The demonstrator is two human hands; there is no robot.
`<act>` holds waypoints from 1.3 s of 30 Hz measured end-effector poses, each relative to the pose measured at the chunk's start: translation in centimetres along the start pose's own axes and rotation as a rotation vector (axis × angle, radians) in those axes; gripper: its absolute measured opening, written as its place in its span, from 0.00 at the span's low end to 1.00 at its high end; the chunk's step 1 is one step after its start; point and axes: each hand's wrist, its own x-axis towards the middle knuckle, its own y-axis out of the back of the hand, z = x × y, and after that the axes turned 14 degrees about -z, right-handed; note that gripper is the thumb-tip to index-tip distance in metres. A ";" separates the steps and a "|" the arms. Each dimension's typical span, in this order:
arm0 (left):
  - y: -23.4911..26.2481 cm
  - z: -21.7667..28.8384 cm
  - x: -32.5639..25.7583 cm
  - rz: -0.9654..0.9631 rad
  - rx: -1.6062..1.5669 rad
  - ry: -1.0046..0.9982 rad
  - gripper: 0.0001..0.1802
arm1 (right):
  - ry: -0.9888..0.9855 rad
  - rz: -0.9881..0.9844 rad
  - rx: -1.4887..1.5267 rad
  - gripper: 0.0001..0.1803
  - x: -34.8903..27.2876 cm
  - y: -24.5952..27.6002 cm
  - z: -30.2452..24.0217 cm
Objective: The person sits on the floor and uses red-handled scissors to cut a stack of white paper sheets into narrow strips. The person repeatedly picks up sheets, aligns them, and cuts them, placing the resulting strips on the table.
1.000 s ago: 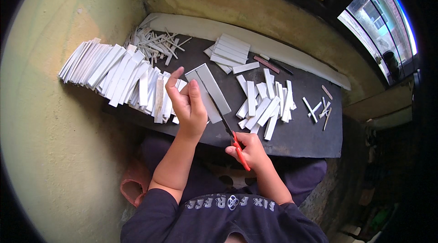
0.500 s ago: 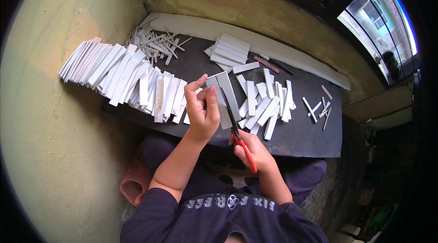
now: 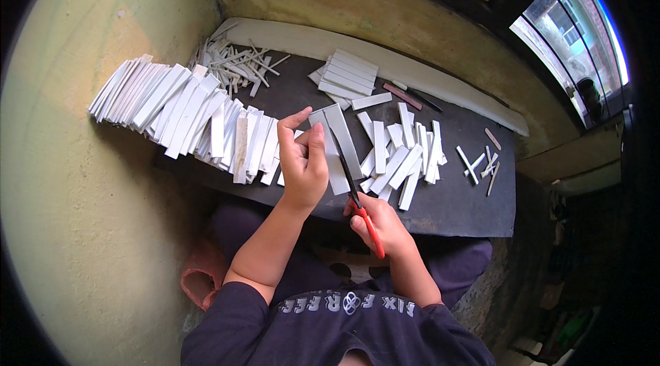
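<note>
My left hand (image 3: 303, 167) grips a flat white foam sheet (image 3: 348, 142) between thumb and fingers, holding it tilted above the dark tabletop. Red-handled scissors (image 3: 372, 237) with dark blades are in my right hand (image 3: 386, 223), which is closed round the handles. The blades run up into the sheet along its length, and the strip on their right bends away from the rest. Just right of the sheet lies a loose pile of white strips (image 3: 405, 160). To the left, many similar strips (image 3: 165, 98) stand leaning in a long row.
Thin white offcuts (image 3: 240, 67) heap at the back left. A stack of white pieces (image 3: 349, 76) sits at the back beside a reddish-brown bar (image 3: 403, 96) and a dark pen (image 3: 430, 103). Small sticks (image 3: 489, 167) lie at the right. A long white board (image 3: 385, 57) lines the wall.
The scissors have moved slightly up along the sheet, and the cut is longer. The right-hand strip now bends apart more. My left hand has barely shifted.
</note>
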 end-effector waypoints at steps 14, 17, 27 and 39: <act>-0.8 -1.1 -0.2 -0.034 0.116 -0.148 0.14 | -0.007 0.072 0.027 0.18 0.3 -0.4 0.3; -0.7 -1.1 -0.3 -0.046 0.123 -0.133 0.14 | 0.001 0.085 0.032 0.20 0.7 -0.7 1.1; -0.5 -1.1 -0.3 -0.049 0.126 -0.109 0.13 | 0.059 0.154 0.052 0.24 1.2 -1.1 1.6; -0.5 -1.0 -0.1 -0.025 0.139 -0.126 0.12 | 0.070 0.228 0.028 0.27 1.6 -1.6 1.8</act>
